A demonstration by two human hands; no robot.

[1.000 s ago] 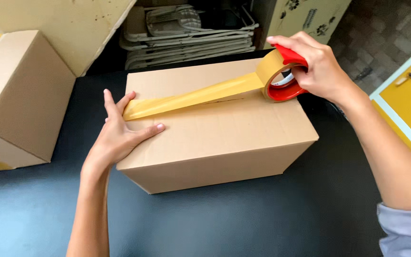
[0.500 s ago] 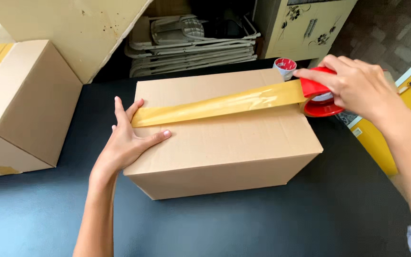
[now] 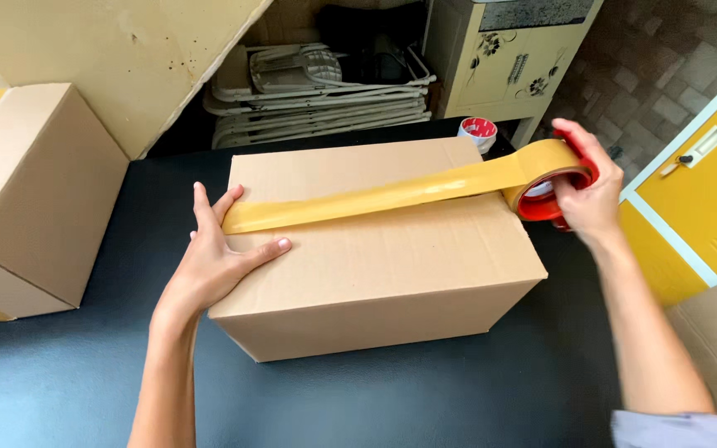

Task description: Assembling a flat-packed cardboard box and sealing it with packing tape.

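Observation:
A brown cardboard box [image 3: 383,257] sits on the dark table [image 3: 425,398]. My left hand [image 3: 217,257] lies flat on the box's left edge, fingers spread, pressing down the start of a yellow tape strip [image 3: 375,199]. The strip runs across the box top to its right edge. There my right hand [image 3: 587,187] grips a red tape dispenser [image 3: 545,178] with a yellow roll, held just past the box's right side.
A second taped cardboard box [image 3: 26,199] stands at the left. A small red-and-white tape roll [image 3: 478,131] lies behind the box. Folded chairs [image 3: 317,91], a cream cabinet [image 3: 508,58] and a leaning board [image 3: 118,50] are at the back; a yellow door [image 3: 699,191] at right.
My right hand has pulled the dispenser further right and down, from above the box top to past its right edge, stretching the tape along the box. My left hand has stayed on the tape's start.

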